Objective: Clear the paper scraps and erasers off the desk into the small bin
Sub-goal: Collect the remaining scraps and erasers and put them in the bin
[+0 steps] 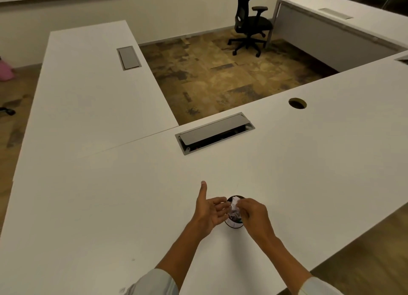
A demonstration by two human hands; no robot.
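Note:
A small round bin (232, 225) with a dark rim stands on the white desk (132, 206) near the front edge. Crumpled white paper scraps (234, 208) fill its top. My left hand (209, 209) is against the bin's left side, fingers spread and thumb up, holding nothing. My right hand (254, 215) hovers over the bin's right side with its fingertips pinched at the paper; whether it grips a scrap I cannot tell. No erasers show on the desk.
A grey cable hatch (215, 132) with its lid ajar lies in the desk beyond the bin, a round cable hole (297, 103) to its right. A second desk (88, 85) joins on the left. A black office chair (249, 23) stands far back.

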